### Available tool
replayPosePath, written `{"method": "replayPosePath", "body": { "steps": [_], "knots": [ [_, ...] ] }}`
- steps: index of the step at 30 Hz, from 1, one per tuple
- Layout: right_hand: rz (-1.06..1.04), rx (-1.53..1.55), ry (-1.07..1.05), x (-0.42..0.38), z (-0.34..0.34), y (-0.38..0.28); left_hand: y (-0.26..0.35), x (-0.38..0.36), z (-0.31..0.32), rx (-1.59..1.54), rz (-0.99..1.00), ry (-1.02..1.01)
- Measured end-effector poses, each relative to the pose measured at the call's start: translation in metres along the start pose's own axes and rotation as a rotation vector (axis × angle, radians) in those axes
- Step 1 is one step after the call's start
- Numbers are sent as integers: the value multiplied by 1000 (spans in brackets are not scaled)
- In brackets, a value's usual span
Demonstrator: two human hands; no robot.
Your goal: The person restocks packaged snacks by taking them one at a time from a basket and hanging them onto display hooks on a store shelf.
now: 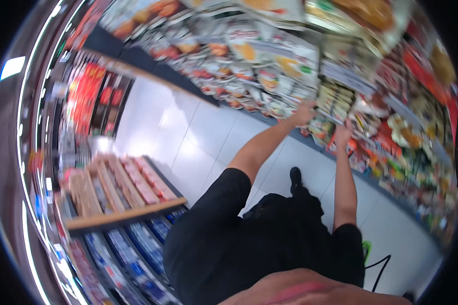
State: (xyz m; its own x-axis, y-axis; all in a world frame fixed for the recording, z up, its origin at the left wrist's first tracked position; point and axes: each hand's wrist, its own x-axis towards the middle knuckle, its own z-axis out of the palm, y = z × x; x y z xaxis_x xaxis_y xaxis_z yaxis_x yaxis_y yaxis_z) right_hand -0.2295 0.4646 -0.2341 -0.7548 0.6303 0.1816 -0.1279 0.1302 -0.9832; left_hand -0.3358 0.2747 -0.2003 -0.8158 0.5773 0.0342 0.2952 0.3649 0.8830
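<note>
Both my arms reach forward to a shelf of packaged food. My left hand (304,113) is at the front edge of a lower shelf, beside a row of pale yellow-green packets (335,99). On the other side of that row, my right hand (343,133) is at the same edge, close to some red and white packets (367,122). A light shelf-edge strip (331,118) runs between the two hands. Blur hides the fingers, so I cannot make out whether either hand grips the strip, a packet or nothing.
Large white food bags (275,51) fill the shelves above and to the left. Behind on the left stands a wooden-edged display (127,213) with boxed goods and blue packs below. Pale floor tiles (198,137) run between the shelves. A black cable (379,269) hangs at lower right.
</note>
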Motion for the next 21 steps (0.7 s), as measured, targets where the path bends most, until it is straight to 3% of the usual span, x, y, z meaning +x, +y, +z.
{"method": "replayPosePath", "body": {
  "steps": [3,5,8,9,11,14,18,21],
  "knots": [
    [21,-176,-195,-13,-6,-13,-4,-26,1,-29,-20,176],
    [-30,-309,-248,-29,-16,-32,23,-45,-4,-51,30,148],
    [40,-95,-228,-43,-18,-61,15,-66,2,-345,-7,80],
    [97,-70,-248,-50,-20,-68,28,-76,-6,-348,4,114],
    [237,62,-242,-71,-25,-80,73,-105,-30,-357,-167,5],
    [516,513,-187,-93,-33,-58,48,-129,-19,-373,-42,99],
    [664,546,-153,-141,-47,-75,30,-187,1,-649,-172,115],
    [744,446,-117,-180,-52,-91,19,-232,22,-306,-215,139]
  ]
}}
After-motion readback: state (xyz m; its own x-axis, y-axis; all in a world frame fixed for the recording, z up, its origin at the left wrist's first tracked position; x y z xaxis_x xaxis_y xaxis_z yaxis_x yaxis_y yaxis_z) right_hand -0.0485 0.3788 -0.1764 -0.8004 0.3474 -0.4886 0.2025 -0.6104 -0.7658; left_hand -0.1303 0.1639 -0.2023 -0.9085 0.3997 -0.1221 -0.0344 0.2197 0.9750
